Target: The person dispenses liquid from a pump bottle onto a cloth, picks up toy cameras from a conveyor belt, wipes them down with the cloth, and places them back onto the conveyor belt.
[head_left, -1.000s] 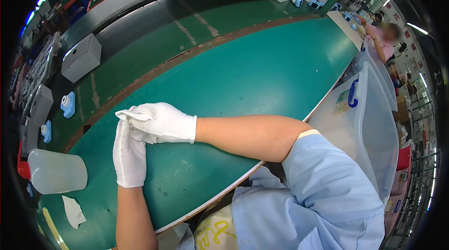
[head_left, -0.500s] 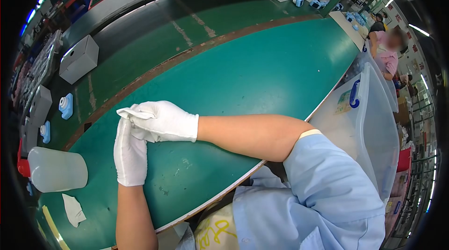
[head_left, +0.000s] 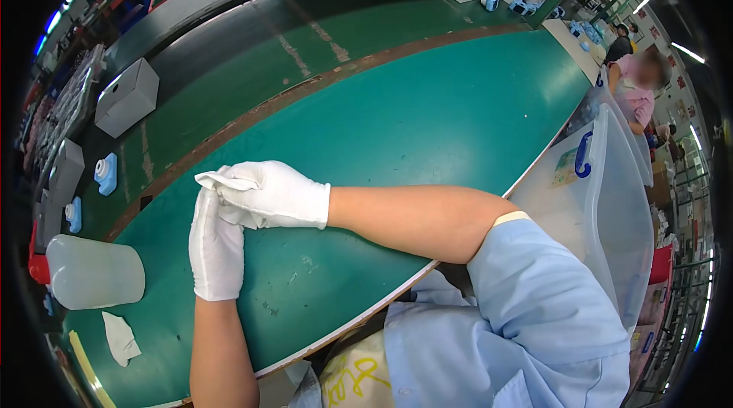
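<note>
My left hand, in a white glove, points up from the lower left above the green table. My right hand, also in a white glove, reaches across from the right and closes over the fingers of my left hand. The two gloves touch, and a loose fold of white cloth shows at the fingertips. The fingers of my left hand are mostly hidden, and no object shows between the hands. The hands are nearest to the translucent bottle with a red cap on the left.
A white scrap and a yellow strip lie at lower left. Beyond the brown edge are a grey box and a blue-and-white item. Clear plastic bins stand at right; behind them a person in pink.
Both hands have shifted slightly up and right in the view, still clasped together. The person in pink has leaned back and lowered an arm.
</note>
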`<state>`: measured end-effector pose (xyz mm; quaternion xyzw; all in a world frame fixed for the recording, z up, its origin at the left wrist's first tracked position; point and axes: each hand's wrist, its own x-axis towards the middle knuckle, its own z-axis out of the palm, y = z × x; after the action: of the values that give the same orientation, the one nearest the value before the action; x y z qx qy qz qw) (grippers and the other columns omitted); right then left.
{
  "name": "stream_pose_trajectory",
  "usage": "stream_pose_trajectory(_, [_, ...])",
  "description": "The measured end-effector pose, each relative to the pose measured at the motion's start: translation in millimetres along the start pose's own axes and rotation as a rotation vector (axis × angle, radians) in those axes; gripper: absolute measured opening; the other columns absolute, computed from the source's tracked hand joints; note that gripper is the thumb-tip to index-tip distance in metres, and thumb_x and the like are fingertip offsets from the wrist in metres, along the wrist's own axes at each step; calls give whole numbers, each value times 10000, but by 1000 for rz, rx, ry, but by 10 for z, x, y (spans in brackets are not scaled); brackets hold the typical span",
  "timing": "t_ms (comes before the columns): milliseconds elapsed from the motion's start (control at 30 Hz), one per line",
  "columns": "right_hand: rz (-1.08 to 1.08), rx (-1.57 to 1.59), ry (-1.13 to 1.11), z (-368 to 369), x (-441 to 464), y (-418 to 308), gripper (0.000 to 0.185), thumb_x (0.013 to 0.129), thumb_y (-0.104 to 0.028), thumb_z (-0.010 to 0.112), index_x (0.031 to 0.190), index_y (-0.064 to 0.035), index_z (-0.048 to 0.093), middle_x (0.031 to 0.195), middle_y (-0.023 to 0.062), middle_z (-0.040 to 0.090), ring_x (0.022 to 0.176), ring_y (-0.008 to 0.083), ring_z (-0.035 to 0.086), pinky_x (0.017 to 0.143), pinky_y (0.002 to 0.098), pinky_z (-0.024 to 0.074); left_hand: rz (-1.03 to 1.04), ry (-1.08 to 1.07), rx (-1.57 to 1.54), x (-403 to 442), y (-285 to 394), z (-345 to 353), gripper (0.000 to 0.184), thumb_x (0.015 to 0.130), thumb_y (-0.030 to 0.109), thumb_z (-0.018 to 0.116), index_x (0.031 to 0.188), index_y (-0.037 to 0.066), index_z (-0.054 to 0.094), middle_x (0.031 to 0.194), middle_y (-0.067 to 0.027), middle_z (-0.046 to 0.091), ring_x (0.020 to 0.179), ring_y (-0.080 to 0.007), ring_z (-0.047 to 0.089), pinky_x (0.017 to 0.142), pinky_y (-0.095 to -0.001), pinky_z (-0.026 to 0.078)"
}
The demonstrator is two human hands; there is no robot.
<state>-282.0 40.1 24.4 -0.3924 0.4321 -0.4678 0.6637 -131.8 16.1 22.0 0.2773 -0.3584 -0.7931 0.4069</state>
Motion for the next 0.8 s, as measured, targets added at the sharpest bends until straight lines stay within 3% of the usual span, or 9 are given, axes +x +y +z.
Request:
stream_pose_trajectory(133, [-62,-76,12,-27,-77,-54,291,963,-385,543,959,-99,601,748,-13,567,616,90,486,541,259,426,-8,-7,0,-2,-7,65,412,1021,222,448,1358,-15,428,1351,-96,486,1264,-197,452,1074,-337,351])
stream_pose_trajectory(800, [-34,41,19,-145,-110,-46,270,957,-364,570,983,-98,609,768,-16,575,622,85,478,550,249,416,-7,-8,25,71,-98,153,417,1025,229,437,1362,-17,423,1334,-92,492,1255,-195,454,1069,-342,346])
